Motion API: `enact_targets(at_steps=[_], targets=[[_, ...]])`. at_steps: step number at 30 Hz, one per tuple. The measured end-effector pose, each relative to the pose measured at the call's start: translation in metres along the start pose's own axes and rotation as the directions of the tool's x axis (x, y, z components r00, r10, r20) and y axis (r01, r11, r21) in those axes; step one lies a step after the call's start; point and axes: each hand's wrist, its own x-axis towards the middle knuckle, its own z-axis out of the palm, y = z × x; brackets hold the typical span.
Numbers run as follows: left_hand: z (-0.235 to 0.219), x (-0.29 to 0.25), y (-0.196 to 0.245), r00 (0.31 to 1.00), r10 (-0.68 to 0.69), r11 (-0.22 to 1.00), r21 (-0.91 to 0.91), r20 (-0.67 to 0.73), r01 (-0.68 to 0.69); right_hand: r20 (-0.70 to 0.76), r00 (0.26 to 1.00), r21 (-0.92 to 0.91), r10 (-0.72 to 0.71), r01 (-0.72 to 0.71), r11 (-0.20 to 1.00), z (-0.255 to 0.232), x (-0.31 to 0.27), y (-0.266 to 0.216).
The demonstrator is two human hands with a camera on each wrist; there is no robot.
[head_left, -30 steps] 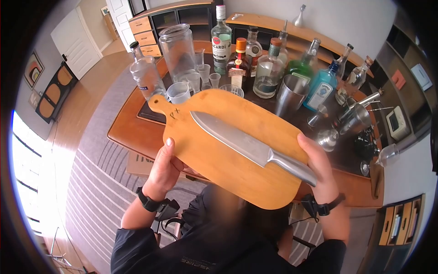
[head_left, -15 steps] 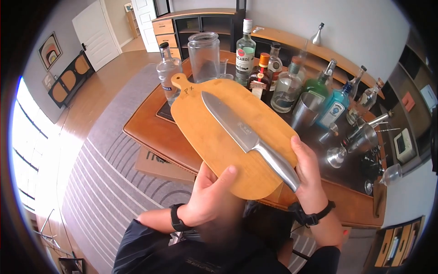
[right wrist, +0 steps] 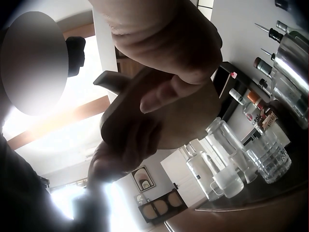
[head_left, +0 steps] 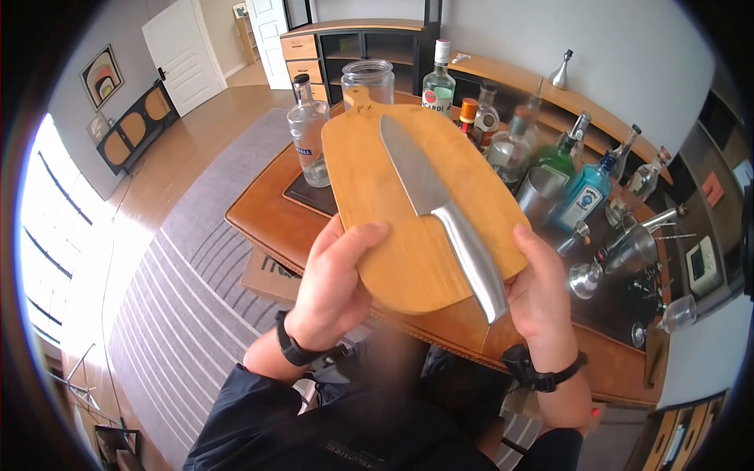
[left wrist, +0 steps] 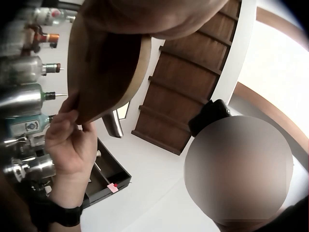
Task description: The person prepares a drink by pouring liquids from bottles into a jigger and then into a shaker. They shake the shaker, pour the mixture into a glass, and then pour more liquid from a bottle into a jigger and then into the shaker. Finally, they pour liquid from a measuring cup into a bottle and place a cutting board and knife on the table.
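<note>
A wooden cutting board (head_left: pixel 365 173) is held up above the table, its small holed handle pointing away. On it lies a knife (head_left: pixel 415 169), blade toward the far end and steel handle over the near right edge. My left hand (head_left: pixel 328 279) grips the near left edge, thumb on top. The near right edge is gripped by my right hand (head_left: pixel 542 290), its thumb on the rim beside the knife handle. In the right wrist view, fingers of both hands lie under the board (right wrist: pixel 186 116). The left wrist view shows the board's underside and the right hand (left wrist: pixel 72 145) at its edge.
On the leather-edged table (head_left: pixel 267 208) stand a clear bottle (head_left: pixel 309 129), a large glass jar (head_left: pixel 367 78), a green bottle (head_left: pixel 556 161), a blue bottle (head_left: pixel 585 192), a metal shaker (head_left: pixel 540 195) and a lying wine glass (head_left: pixel 677 314). A cardboard box (head_left: pixel 271 276) is below the left edge.
The board has swung so its handle points farther away and the knife lies more lengthwise. My left hand moved from the far left side to the near left edge and grips there.
</note>
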Motion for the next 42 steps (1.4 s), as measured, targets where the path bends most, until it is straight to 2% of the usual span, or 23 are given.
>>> enact_targets(at_steps=[2,4,6,9,15,18,20,22,24,28,31,34,37,42], targets=[[0.001,0.008,0.01,1.0,-0.002,1.0,0.025,0.005,0.002,0.074,0.996,0.084,0.047,-0.053,0.995,0.004,-0.002,-0.011],[0.001,0.014,0.018,0.999,-0.001,1.0,0.023,0.039,0.0,0.082,0.995,0.064,0.063,-0.068,0.996,0.0,-0.001,-0.015],[0.006,0.017,0.025,0.999,0.015,0.999,0.029,0.05,-0.016,0.017,0.999,-0.056,0.05,-0.049,0.997,-0.01,0.002,-0.015],[0.006,0.016,0.031,1.0,-0.007,1.0,-0.009,0.02,0.008,0.038,0.999,-0.061,-0.021,0.023,0.998,-0.009,-0.001,-0.024],[0.004,0.012,0.023,1.0,-0.001,0.999,-0.046,0.0,0.001,0.047,0.999,-0.086,0.026,-0.021,0.996,-0.009,-0.001,-0.029],[0.005,0.011,0.019,1.0,-0.011,0.999,-0.048,0.022,0.012,0.213,0.973,-0.051,0.087,-0.077,0.996,-0.019,-0.001,-0.034],[0.005,0.011,0.019,0.998,-0.035,0.998,-0.044,0.058,0.038,0.112,0.993,-0.247,0.039,-0.01,0.969,-0.02,0.006,-0.03],[0.008,0.01,0.018,0.994,-0.069,0.997,-0.036,0.09,0.072,0.09,0.996,-0.248,0.026,-0.003,0.969,-0.017,0.005,-0.031],[0.009,0.013,0.016,0.99,-0.085,0.994,-0.055,0.111,0.092,0.159,0.986,-0.055,0.054,-0.045,0.997,-0.009,-0.001,-0.038],[0.009,0.017,0.011,0.99,-0.093,0.99,-0.097,0.102,0.103,0.123,0.991,-0.038,-0.06,0.065,0.997,-0.013,0.002,-0.023],[0.023,0.008,0.006,0.993,0.006,0.996,-0.092,0.118,0.005,0.105,0.986,0.023,-0.129,0.127,0.992,-0.007,0.002,-0.015],[0.035,-0.001,-0.003,0.998,0.031,0.996,-0.089,0.06,-0.026,0.017,0.986,0.125,-0.166,0.162,0.979,0.013,0.004,-0.01],[0.038,-0.001,-0.006,0.997,0.071,0.997,-0.034,0.021,-0.07,0.013,0.983,0.1,-0.181,0.178,0.979,0.021,0.003,-0.012],[0.032,0.012,0.011,0.992,0.129,0.987,-0.098,0.007,-0.128,0.035,0.985,-0.051,-0.171,0.173,0.984,0.031,0.0,-0.023]])
